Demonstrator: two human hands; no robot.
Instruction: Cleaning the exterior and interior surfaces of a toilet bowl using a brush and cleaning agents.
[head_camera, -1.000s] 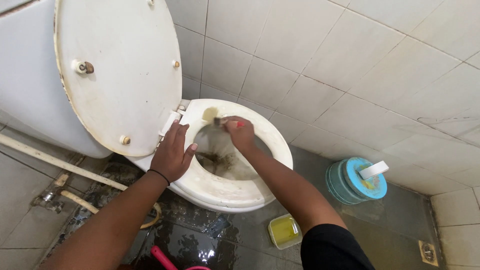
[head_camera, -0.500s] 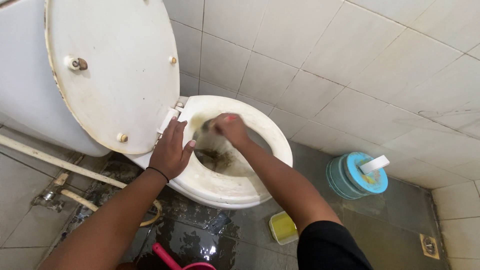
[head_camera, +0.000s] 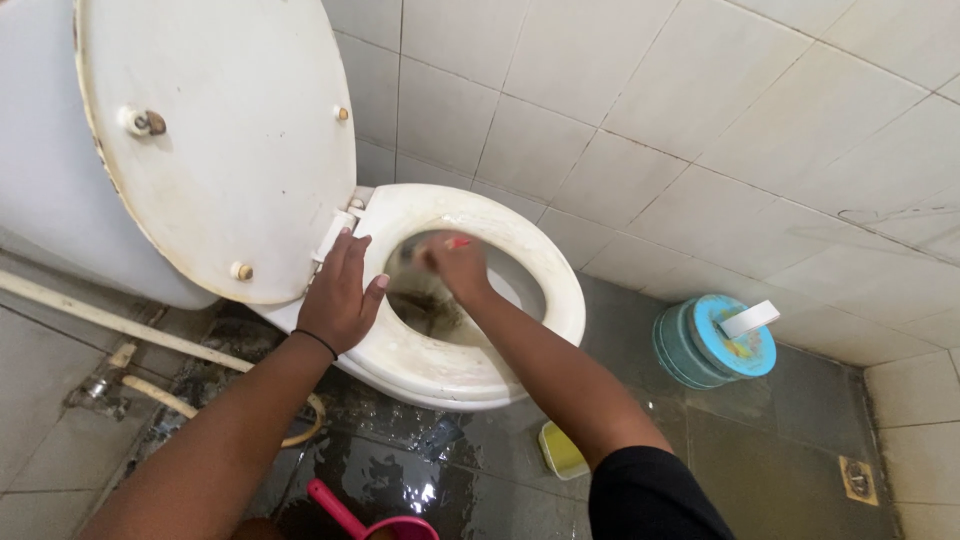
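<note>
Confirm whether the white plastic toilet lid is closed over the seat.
No: the white plastic toilet lid stands raised, and the left hand rests on the seat.

wet tiled floor (head_camera: 780, 450), blue tub (head_camera: 700, 345), yellow container (head_camera: 560, 450), perhaps soap

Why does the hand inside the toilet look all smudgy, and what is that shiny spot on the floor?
Head view: the right hand and the small brush it grips are motion-blurred, while the left hand on the toilet seat looks sharp; the shine is light glaring off the wet floor; the wall tile lines bend from the wide lens.
</note>
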